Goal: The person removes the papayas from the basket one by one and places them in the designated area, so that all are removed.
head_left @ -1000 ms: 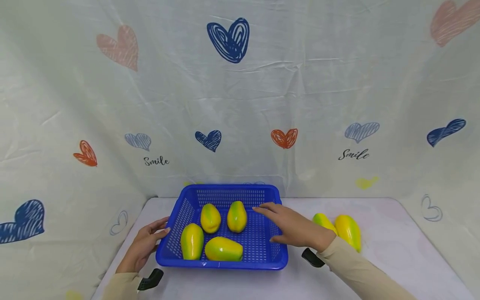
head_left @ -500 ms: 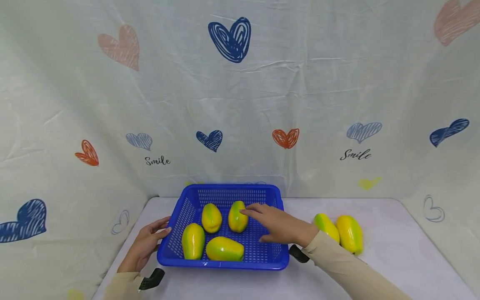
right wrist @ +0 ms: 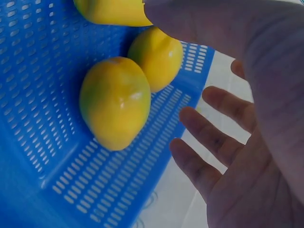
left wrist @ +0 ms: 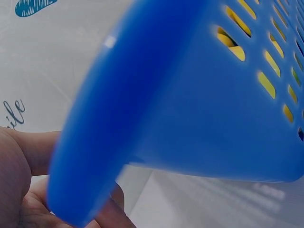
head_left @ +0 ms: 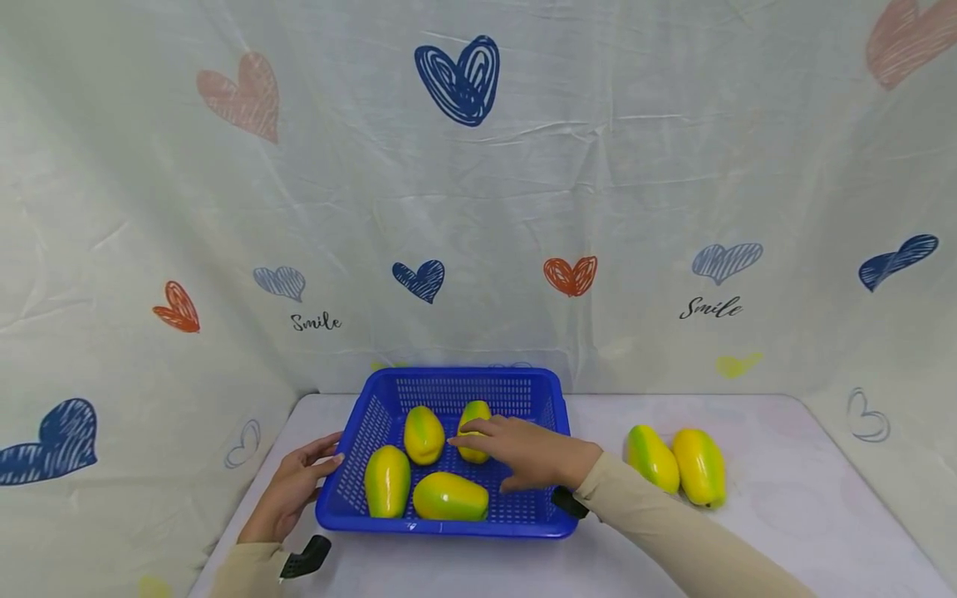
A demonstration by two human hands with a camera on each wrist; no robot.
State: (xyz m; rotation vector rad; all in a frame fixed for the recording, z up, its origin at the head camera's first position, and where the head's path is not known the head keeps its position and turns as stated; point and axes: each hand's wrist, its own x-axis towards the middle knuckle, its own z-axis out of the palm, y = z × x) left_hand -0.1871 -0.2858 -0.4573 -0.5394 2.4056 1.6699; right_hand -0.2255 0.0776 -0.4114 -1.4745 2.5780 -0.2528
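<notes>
A blue plastic basket [head_left: 445, 526] with slotted walls stands on the table, holding several glossy yellow-green papayas. My left hand [head_left: 287, 490] grips its left rim; in the left wrist view the fingers [left wrist: 111, 211] reach beneath that rim [left wrist: 109, 109]. Over the basket's right half hovers my right hand [head_left: 523, 453], fingers spread and holding nothing. It partly covers the back right papaya [head_left: 475, 410] in the head view. Beside that one lies another papaya [head_left: 424, 435]. Toward the front are an upright-lying papaya [head_left: 387, 482] and a sideways papaya [head_left: 451, 497].
Two more papayas, a left one [head_left: 652, 458] and a right one [head_left: 699, 468], lie side by side on the white table [head_left: 792, 498], right of the basket. A white curtain [head_left: 493, 191] printed with hearts hangs behind and along the sides.
My right hand has moved left, from the basket's right edge to over its inside, nearer the back right papaya. My left hand keeps its place on the rim.
</notes>
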